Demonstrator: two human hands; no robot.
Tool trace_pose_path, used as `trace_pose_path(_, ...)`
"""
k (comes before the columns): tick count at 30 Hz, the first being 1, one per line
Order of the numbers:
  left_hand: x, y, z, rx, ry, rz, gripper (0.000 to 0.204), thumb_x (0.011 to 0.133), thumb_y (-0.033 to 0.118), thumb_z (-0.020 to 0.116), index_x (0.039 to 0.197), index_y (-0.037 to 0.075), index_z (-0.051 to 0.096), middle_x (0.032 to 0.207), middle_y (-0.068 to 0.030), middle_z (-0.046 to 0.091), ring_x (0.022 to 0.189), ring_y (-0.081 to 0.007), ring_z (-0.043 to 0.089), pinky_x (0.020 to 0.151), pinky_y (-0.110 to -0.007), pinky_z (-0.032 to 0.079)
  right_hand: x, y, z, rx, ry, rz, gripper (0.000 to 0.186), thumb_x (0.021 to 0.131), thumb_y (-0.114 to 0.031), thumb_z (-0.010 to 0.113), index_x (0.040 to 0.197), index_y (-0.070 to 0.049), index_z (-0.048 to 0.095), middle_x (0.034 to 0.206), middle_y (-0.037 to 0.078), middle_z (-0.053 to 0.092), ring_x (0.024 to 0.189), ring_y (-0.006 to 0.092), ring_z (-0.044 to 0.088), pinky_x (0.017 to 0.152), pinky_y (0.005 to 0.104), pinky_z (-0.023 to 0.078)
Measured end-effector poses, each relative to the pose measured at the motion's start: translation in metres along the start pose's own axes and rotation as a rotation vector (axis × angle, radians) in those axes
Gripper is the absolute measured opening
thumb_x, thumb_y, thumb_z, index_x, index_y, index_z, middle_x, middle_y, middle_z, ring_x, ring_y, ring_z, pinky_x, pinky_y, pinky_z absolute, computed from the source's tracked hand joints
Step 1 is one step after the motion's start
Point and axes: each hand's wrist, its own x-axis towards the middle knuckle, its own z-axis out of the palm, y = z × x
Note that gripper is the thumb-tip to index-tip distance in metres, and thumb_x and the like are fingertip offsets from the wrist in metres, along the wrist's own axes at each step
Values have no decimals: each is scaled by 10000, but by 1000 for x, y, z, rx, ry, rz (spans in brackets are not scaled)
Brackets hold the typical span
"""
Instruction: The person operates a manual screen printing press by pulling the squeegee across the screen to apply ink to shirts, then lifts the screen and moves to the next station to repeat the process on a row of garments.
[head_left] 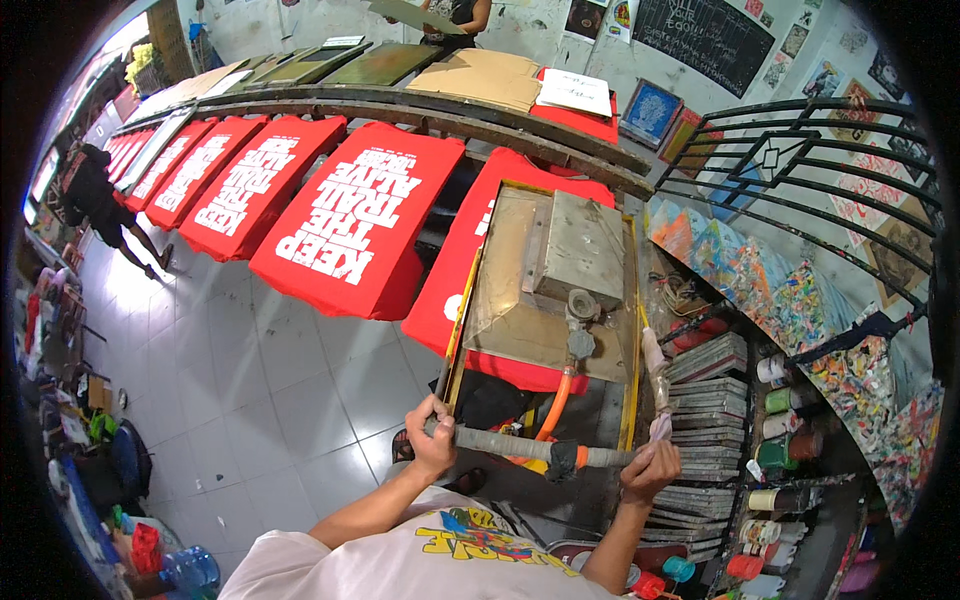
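My left hand [432, 438] is closed round the left end of a tape-wrapped handlebar [500, 443], near the corner of a yellow-edged metal frame [459, 345]. At the bar's other end my right hand [652, 472] is closed too, beside a cloth-wrapped side rail [655, 370]. The frame carries a flat metal heater panel [505, 285] with a box-shaped housing [580, 250] on top. A round fitting joins the housing to an orange hose [556, 405], which runs down behind the bar. The panel hangs over a red T-shirt [430, 315], hiding most of its white print.
Red printed T-shirts [390, 255] lie on boards in a row to the left. Behind them runs a metal rail [420, 118] with screens and cardboard. Stacked frames [705, 430] and paint pots [780, 400] stand right, below a black railing [800, 155]. People stand far left and behind the rail.
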Motion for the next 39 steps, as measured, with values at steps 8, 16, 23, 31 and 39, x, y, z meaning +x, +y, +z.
trace_pose_path(8,19,-6,-13,35,-56,-4,366,828,331,586,683,34,426,609,-46,466,558,-148,461,555,-313,381,-7,-38,-20,-34,-29,70,379,952,-162,462,604,-10,461,586,159,449,518,385,454,531,472,313)
trace_pose_path(16,80,-24,-17,62,-64,27,430,855,413,537,677,40,421,650,-66,489,611,-167,506,601,-319,432,15,-62,-1,-92,-166,123,285,872,-134,588,644,-84,424,612,126,433,564,359,492,534,487,348)
trace_pose_path(23,112,-36,-32,27,-126,-11,385,849,385,526,700,42,436,670,-70,504,635,-162,497,623,-311,416,21,-85,13,-70,-117,140,317,880,-139,625,639,-83,425,617,110,441,565,339,498,536,465,355)
trace_pose_path(31,114,-34,-33,32,-169,25,379,863,406,519,717,66,438,669,-51,477,636,-153,474,606,-310,395,20,-87,13,-57,-68,121,324,886,-145,625,639,-89,424,618,102,428,582,325,508,542,454,357)
trace_pose_path(39,114,-33,-32,12,-160,45,384,880,428,519,748,76,443,661,-42,472,615,-144,475,585,-293,388,21,-90,11,-46,-41,120,328,904,-134,611,628,-67,446,614,116,454,582,335,505,550,458,334)
